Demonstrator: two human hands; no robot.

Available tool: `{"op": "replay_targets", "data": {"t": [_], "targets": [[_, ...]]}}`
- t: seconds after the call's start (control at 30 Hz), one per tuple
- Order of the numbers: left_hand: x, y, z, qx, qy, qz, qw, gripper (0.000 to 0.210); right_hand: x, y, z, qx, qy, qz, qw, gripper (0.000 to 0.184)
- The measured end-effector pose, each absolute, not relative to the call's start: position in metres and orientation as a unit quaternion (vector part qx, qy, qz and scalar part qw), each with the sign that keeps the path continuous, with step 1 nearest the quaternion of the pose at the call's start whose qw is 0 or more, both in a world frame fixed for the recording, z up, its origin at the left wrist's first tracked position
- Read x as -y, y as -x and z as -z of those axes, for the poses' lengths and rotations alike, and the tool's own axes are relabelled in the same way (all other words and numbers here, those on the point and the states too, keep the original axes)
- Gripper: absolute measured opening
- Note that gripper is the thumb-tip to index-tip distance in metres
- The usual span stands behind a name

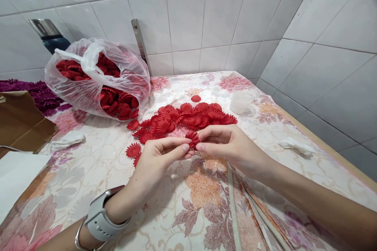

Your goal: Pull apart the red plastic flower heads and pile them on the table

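Observation:
Between my two hands is a small red fabric flower (192, 138) with pointed petals, held just above the tablecloth. My left hand (166, 151), with a watch at the wrist, pinches its left side between thumb and fingers. On the right side, my right hand (222, 141) grips it the same way, fingers curled. Right behind the hands spreads a loose pile of red fabric flowers (188, 115). One single red flower (133, 150) lies flat left of the pile, and a small red disc (196, 98) sits beyond it.
A clear plastic bag (129, 62) full of red flowers stands at the back left, before a flask (50, 33). Purple flowers (44, 96) and a cardboard piece (25, 119) are far left. A translucent cup (241, 100) stands back right; crumpled white tissue (297, 147) lies near the right edge.

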State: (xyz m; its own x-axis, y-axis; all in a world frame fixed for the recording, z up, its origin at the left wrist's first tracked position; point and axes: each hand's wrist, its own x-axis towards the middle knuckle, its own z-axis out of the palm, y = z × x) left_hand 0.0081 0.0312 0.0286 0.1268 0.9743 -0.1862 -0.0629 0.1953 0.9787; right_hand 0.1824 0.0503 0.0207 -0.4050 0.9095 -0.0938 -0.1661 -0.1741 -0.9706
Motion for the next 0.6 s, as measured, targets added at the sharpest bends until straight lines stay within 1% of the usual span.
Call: {"op": "replay_targets", "data": {"t": [0.1, 0.2, 0.37, 0.5, 0.6], "targets": [[-0.0312, -0.0082, -0.0293, -0.494, -0.464, -0.435, 0.593, 0.010, -0.0485, -0.1813, -0.0213, 0.492, 0.382, -0.671, 0.402, 0.019], [-0.0309, -0.0089, -0.0302, -0.501, -0.468, -0.432, 0.585, 0.009, -0.0470, -0.1808, -0.0208, 0.512, 0.390, -0.652, 0.401, 0.015], [-0.0286, -0.0102, -0.0305, -0.525, -0.492, -0.439, 0.538, 0.006, -0.0442, -0.1796, -0.0192, 0.530, 0.373, -0.647, 0.402, 0.019], [-0.0281, -0.0106, -0.0305, -0.518, -0.501, -0.443, 0.532, 0.006, -0.0433, -0.1802, -0.0182, 0.536, 0.373, -0.638, 0.408, 0.015], [-0.0294, -0.0110, -0.0311, -0.516, -0.495, -0.449, 0.537, 0.006, -0.0447, -0.1814, -0.0175, 0.520, 0.361, -0.656, 0.412, 0.010]]}}
